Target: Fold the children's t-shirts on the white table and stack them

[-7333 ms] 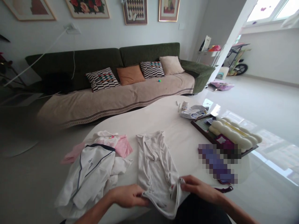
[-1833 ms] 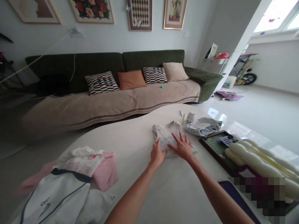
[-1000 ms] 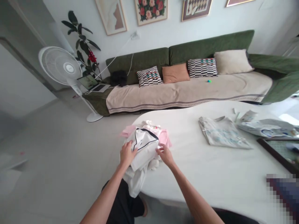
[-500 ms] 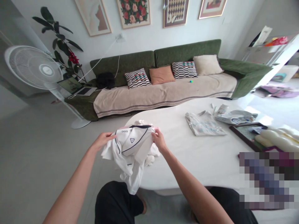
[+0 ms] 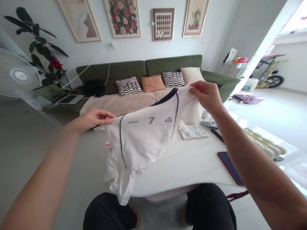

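Observation:
A white T-shirt (image 5: 146, 140) with dark piping, a dark collar and a "7" on its chest hangs stretched between my hands over the table. My left hand (image 5: 96, 118) pinches one shoulder, lower down. Higher up, my right hand (image 5: 207, 94) grips the other shoulder, so the collar line slants. One sleeve dangles past the table's near edge at the left. Behind the shirt, part of a pink item (image 5: 107, 146) shows. A folded white garment with a pale print (image 5: 193, 131) lies on the table beyond my right hand's side.
The white table (image 5: 172, 174) stands before my knees. On its right are a dark tablet-like object (image 5: 231, 167), a cream puffy item (image 5: 261, 143) and a plastic package (image 5: 209, 122). Past it runs a green sofa (image 5: 172, 64) with cushions; a fan (image 5: 19, 75) stands left.
Both hands have lifted the T-shirt and drawn apart, the right one going up and right. The bunched shirt is now spread, showing the "7". The view has turned to the right.

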A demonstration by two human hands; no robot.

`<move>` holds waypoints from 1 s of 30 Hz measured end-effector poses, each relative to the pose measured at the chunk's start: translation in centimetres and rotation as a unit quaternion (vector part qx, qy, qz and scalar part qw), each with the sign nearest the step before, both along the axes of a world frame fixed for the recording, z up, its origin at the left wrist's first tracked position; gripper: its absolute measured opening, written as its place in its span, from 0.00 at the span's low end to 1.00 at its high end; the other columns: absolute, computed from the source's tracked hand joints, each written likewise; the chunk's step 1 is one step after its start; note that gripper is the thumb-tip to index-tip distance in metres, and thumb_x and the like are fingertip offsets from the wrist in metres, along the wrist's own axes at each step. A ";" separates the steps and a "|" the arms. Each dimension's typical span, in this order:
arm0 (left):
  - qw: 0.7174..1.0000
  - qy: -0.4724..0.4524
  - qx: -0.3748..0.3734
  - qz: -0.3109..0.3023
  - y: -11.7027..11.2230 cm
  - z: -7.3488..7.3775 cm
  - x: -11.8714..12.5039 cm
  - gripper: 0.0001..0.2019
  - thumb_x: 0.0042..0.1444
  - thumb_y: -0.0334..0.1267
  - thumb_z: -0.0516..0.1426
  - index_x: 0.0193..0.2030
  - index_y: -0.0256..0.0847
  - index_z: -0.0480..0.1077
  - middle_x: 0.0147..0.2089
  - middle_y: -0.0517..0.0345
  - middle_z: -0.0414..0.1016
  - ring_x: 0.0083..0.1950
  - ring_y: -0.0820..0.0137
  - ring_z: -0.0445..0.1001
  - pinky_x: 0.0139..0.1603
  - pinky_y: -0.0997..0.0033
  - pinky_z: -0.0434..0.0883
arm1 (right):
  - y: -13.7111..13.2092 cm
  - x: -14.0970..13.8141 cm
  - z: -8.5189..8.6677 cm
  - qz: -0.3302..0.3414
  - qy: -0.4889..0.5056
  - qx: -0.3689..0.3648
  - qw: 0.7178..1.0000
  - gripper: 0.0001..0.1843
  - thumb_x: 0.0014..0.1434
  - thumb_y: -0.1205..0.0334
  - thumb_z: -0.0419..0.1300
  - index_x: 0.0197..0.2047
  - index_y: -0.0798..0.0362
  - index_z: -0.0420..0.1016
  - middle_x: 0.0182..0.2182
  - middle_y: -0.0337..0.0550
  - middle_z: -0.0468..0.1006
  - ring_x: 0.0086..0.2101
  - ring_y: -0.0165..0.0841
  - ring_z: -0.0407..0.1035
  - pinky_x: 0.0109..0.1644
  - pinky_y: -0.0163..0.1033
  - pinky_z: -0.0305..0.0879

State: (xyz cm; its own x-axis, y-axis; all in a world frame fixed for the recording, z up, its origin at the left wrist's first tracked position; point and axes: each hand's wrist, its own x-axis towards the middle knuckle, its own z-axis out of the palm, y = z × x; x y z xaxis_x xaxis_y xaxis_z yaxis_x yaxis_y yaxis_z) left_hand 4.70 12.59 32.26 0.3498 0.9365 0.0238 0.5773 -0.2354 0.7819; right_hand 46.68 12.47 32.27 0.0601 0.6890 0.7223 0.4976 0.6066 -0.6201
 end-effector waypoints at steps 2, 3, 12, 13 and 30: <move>0.998 0.020 -0.005 -0.057 -0.1 -0.3 2.3 0.16 0.41 0.41 0.60 0.39 0.38 0.72 0.36 0.56 0.75 0.35 0.71 0.70 0.36 0.76 0.67 | -0.8 2.0 0.7 -0.016 -0.023 -0.006 1.000 0.06 0.51 0.61 0.57 0.33 0.54 0.71 0.26 0.39 0.72 0.27 0.28 0.65 0.31 0.35 0.63; 0.995 0.036 -0.008 -0.092 -0.4 -1.2 3.5 0.16 0.43 0.42 0.59 0.40 0.39 0.72 0.37 0.57 0.75 0.36 0.72 0.70 0.37 0.77 0.66 | -1.1 3.0 0.3 -0.024 -0.042 -0.014 0.999 0.07 0.52 0.61 0.56 0.34 0.53 0.71 0.26 0.39 0.72 0.27 0.29 0.65 0.32 0.36 0.63; 0.928 0.271 -0.080 -0.241 -1.3 -22.5 14.9 0.10 0.36 0.28 0.59 0.29 0.38 0.75 0.25 0.58 0.74 0.27 0.70 0.69 0.29 0.76 0.62 | -5.0 8.2 -21.9 -0.121 -0.267 -0.376 0.879 0.11 0.50 0.69 0.52 0.33 0.54 0.75 0.31 0.46 0.77 0.34 0.36 0.69 0.38 0.36 0.60; 0.932 0.273 -0.080 -0.226 -0.6 -23.9 15.8 0.09 0.37 0.30 0.58 0.29 0.38 0.75 0.27 0.56 0.75 0.29 0.68 0.71 0.31 0.75 0.63 | -5.6 8.4 -23.9 -0.128 -0.270 -0.398 0.867 0.11 0.49 0.69 0.52 0.33 0.54 0.75 0.31 0.47 0.77 0.34 0.36 0.69 0.37 0.36 0.60; 0.954 0.202 -0.136 -0.173 6.1 -27.6 19.9 0.14 0.35 0.43 0.60 0.13 0.37 0.63 0.13 0.68 0.54 0.20 0.77 0.55 0.22 0.77 0.51 | -5.0 12.1 -26.6 -0.067 -0.259 -0.467 0.843 0.05 0.41 0.68 0.58 0.22 0.56 0.75 0.21 0.41 0.75 0.24 0.31 0.67 0.29 0.33 0.58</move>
State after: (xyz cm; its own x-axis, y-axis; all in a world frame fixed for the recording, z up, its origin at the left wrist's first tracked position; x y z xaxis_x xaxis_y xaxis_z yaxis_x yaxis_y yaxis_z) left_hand 24.56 18.66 4.69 0.5691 0.7154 -0.4054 0.7684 -0.2873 0.5718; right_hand 58.75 7.49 5.64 0.0251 0.9836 -0.1784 0.8739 -0.1083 -0.4740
